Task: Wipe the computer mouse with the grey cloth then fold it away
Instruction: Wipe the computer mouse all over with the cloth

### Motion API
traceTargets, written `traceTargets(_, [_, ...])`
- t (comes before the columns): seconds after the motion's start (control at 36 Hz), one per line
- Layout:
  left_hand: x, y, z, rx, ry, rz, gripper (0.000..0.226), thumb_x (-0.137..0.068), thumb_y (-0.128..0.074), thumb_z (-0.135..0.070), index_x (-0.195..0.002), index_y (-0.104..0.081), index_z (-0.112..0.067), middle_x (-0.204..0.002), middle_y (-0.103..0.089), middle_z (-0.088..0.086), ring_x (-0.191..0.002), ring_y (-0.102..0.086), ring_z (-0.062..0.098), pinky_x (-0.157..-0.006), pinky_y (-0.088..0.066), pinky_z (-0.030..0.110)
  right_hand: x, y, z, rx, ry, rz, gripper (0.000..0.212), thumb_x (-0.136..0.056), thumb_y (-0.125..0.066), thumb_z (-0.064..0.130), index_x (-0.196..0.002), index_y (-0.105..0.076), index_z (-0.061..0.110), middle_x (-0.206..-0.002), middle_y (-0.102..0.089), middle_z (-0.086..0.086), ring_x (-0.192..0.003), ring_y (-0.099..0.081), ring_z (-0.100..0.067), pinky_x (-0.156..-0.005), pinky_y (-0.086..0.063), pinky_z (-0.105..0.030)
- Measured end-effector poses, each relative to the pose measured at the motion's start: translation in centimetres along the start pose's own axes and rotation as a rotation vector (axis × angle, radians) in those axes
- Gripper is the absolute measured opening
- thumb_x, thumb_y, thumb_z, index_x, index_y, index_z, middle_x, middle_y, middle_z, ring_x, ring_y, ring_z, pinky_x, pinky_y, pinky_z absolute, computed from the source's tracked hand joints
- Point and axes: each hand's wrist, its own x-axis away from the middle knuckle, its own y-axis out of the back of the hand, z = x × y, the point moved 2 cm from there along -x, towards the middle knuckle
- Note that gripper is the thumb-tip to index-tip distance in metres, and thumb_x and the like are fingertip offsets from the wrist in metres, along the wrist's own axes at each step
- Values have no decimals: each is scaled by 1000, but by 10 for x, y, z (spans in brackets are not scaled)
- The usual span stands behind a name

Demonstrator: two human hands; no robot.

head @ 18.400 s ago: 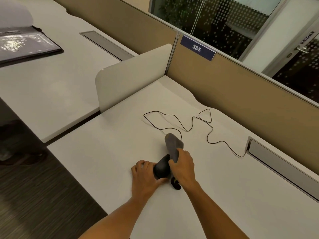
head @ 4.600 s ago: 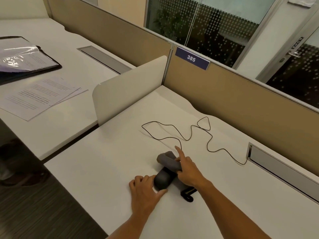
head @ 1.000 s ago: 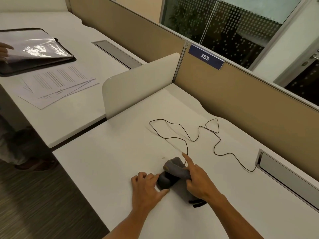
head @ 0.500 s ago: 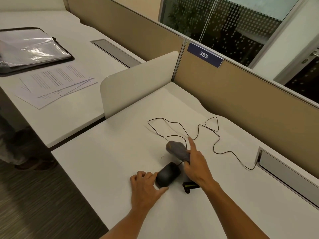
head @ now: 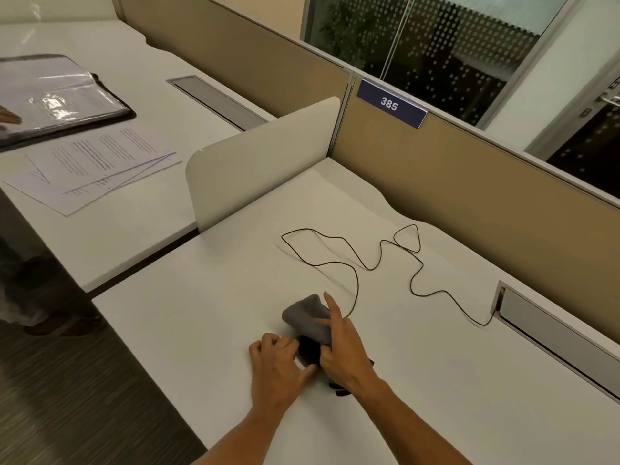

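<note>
Since half a second ago the right hand (head: 345,350) has brought the bunched grey cloth (head: 307,317) back onto the black mouse (head: 310,351), gripping it, forefinger extended. Left hand (head: 276,367) clasps the mouse's near side on the white desk (head: 201,313).

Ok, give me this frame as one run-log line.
stage: wiping | left hand: steadies mouse | right hand: holds grey cloth on mouse | cable: loose on desk | fold: not done
</note>
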Motion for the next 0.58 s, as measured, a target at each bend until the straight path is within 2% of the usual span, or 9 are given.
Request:
traceTargets(0.06, [0,2,-1,4,26,31,29,-68,-68,-58,-75,-63,-30,-71,-60,-17,-84,-48,12,-80,-33,31,5,-2,2,-27,-11,25,88,-88,-56,6,-153,-6,38,-139,-49,-5,-116,-51,-13,-95,-38,-13])
traceTargets(0.11, [0,2,-2,-8,49,39,21,-74,-67,-48,-84,-67,-30,-79,-65,-15,-90,-52,13,-85,-33,31,10,-5,7,-55,-10,68,91,-86,-56,4,-154,-4,35,-140,-49,-5,-110,-53,-10,-82,-39,-1])
traceTargets(0.14, [-1,2,-2,-13,58,40,19,-75,-68,-43,-89,-68,-29,-83,-68,-12,-93,-54,15,-87,-33,32,14,-7,9,-75,-14,82,92,-86,-55,2,-154,-3,35,-140,-51,-5,-107,-54,-10,-79,-40,0])
traceTargets(0.22, [-1,3,-5,-29,78,65,20,-77,-70,-36,-94,-69,-26,-87,-70,-9,-97,-54,18,-90,-33,33,26,-9,13,-178,-63,70,94,-85,-58,2,-154,-2,34,-140,-54,-1,-118,-56,-14,-93,-43,-14])
traceTargets(0.31, [-1,3,-4,-54,85,111,19,-76,-63,-35,-91,-70,-24,-88,-69,-10,-100,-50,18,-88,-28,31,34,-8,11,-322,-161,57,92,-91,-63,14,-153,1,38,-127,-59,16,-115,-56,-7,-89,-43,-11])
traceTargets(0.36, [-1,3,-2,-59,60,113,15,-74,-64,-34,-86,-69,-26,-85,-68,-12,-96,-49,17,-82,-26,30,38,-7,7,-459,-241,69,89,-91,-64,15,-153,-4,39,-116,-58,24,-109,-58,-4,-86,-49,-13])
traceTargets(0.42, [0,1,-1,-49,29,74,9,-74,-68,-34,-81,-66,-30,-82,-66,-14,-90,-49,16,-78,-28,30,43,-5,2,-613,-306,62,86,-88,-63,8,-150,-14,39,-122,-61,11,-109,-63,-12,-90,-56,-26])
traceTargets(0.47, [0,1,-1,-21,18,24,5,-77,-64,-38,-78,-61,-34,-78,-62,-17,-85,-46,14,-76,-28,31,46,-1,-6,-769,-356,12,82,-85,-65,4,-147,-25,40,-134,-58,-2,-110,-65,-20,-91,-57,-37])
traceTargets(0.58, [-1,1,0,10,-25,-14,32,-76,-46,-59,-87,-64,-34,-71,-57,-17,-80,-46,17,-71,-24,33,44,16,-19,-1071,-448,-216,80,-84,-70,1,-146,-33,35,-121,-65,-3,-98,-72,-26,-81,-60,-42])
